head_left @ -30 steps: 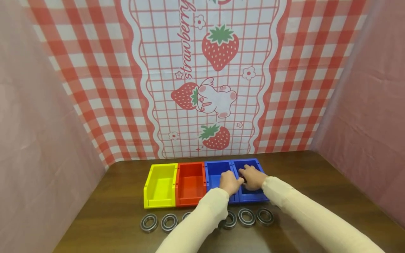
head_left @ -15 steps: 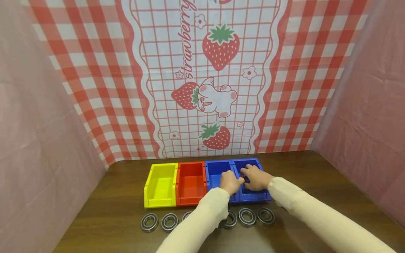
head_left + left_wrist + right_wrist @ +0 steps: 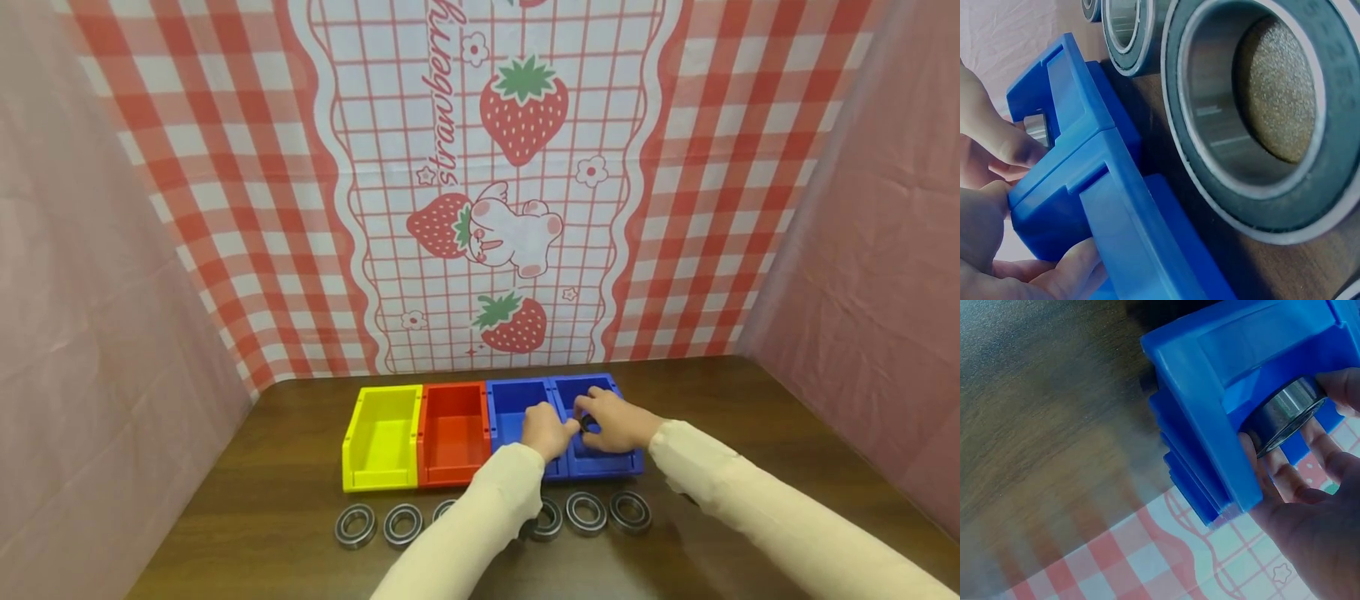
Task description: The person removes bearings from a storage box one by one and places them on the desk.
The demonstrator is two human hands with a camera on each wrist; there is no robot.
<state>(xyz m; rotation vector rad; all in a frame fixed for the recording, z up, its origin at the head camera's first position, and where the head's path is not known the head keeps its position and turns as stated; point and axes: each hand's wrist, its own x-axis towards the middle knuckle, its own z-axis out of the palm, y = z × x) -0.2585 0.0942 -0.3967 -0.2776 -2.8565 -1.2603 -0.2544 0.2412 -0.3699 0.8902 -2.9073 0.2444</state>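
In the head view, my right hand (image 3: pixel 617 421) is inside the rightmost blue bin (image 3: pixel 607 468). It holds a ball bearing (image 3: pixel 1285 415) by its edge, thumb on one side and fingers on the other, as the right wrist view shows. The bearing stands tilted, close to the bin's inner wall. My left hand (image 3: pixel 547 431) is at the wall shared by the two blue bins. Its thumb lies on the top edge and its fingers (image 3: pixel 1075 265) curl into the left blue bin (image 3: pixel 1129 219), pinching the wall.
A red bin (image 3: pixel 453 442) and a yellow bin (image 3: pixel 382 446) stand in line to the left. Several bearings (image 3: pixel 587 513) lie in a row before the bins on the wooden table (image 3: pixel 247 500), some hidden by my left sleeve (image 3: pixel 472 525). A checked cloth (image 3: pixel 270 292) hangs behind.
My right hand has shifted a little to the right within its bin, and more of the bearing shows between its fingers. The left hand has stayed in place.
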